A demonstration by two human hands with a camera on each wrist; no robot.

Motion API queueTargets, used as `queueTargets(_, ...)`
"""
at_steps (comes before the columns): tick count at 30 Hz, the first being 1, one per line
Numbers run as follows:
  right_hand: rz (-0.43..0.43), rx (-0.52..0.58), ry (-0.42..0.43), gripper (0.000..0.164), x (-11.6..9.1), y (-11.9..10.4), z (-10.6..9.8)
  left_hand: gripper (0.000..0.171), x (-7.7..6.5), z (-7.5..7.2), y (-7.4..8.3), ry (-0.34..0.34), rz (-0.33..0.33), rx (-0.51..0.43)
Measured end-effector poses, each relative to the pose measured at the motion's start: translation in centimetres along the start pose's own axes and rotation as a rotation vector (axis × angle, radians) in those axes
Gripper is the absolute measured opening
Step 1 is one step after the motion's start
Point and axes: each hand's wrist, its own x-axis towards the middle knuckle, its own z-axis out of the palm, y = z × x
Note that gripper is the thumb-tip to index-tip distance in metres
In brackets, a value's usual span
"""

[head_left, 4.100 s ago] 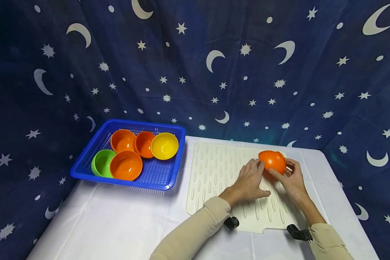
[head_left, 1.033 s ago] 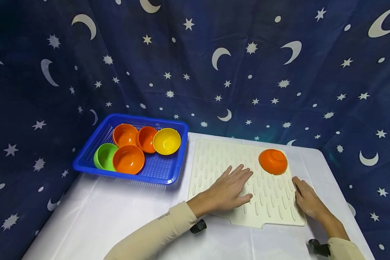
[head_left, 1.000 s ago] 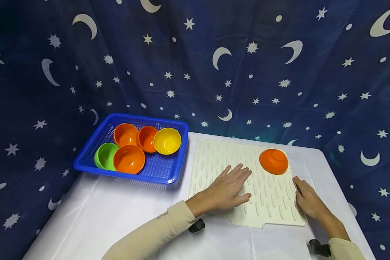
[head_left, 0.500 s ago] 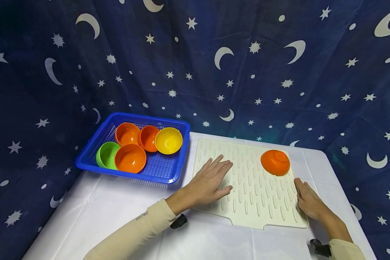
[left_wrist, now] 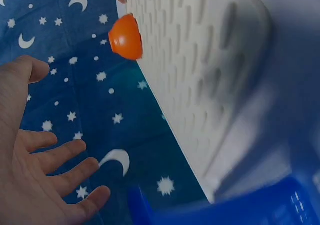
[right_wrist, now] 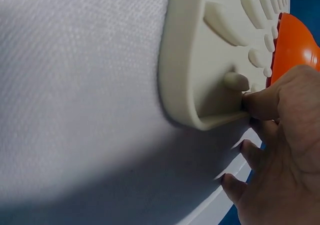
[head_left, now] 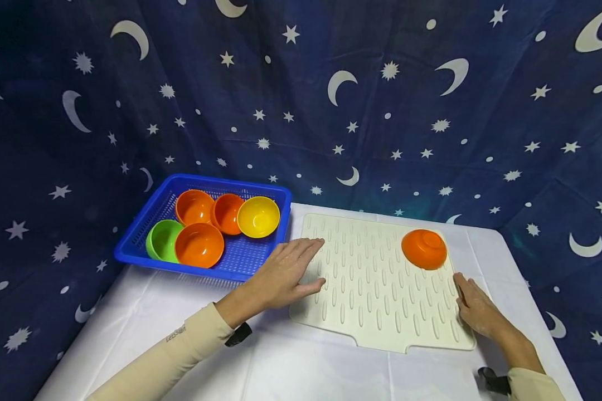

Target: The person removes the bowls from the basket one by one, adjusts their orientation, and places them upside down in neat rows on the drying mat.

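Observation:
An upside-down orange bowl (head_left: 424, 249) sits on the far right part of the cream dish drying mat (head_left: 376, 278). My right hand (head_left: 481, 309) is at the mat's right edge. In the right wrist view, its thumb (right_wrist: 262, 102) lies over the raised rim while the index finger is against the outer side, pinching the edge. My left hand (head_left: 281, 273), with nothing in it, hovers between the mat's left edge and a blue basket (head_left: 200, 273). Its fingers (left_wrist: 65, 155) are spread and relaxed in the left wrist view.
Inside the basket are a green bowl (head_left: 163, 240), a yellow bowl (head_left: 258, 217) and several orange bowls (head_left: 199, 245), all with their openings showing. A white cloth (head_left: 331, 373) covers the table. Behind it hangs a dark blue star-and-moon curtain (head_left: 301, 100).
Both hands have left the orange bowl, which now rests upside down on the mat. My left hand has swung left toward the basket; the right has stayed at the mat's edge for the last second.

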Motion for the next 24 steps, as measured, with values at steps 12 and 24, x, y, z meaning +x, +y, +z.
queueTargets(12, 0.048, 0.003, -0.019, 0.062, 0.1, -0.3, 0.0, 0.073, -2.1, -1.7, -3.3, 0.02, -0.041, 0.019)
queueTargets(24, 0.042, -0.043, -0.007, 0.062, -0.1, -0.6, 0.1, 0.061, -4.8, -3.5, -7.1, 0.045, -0.124, 0.051)
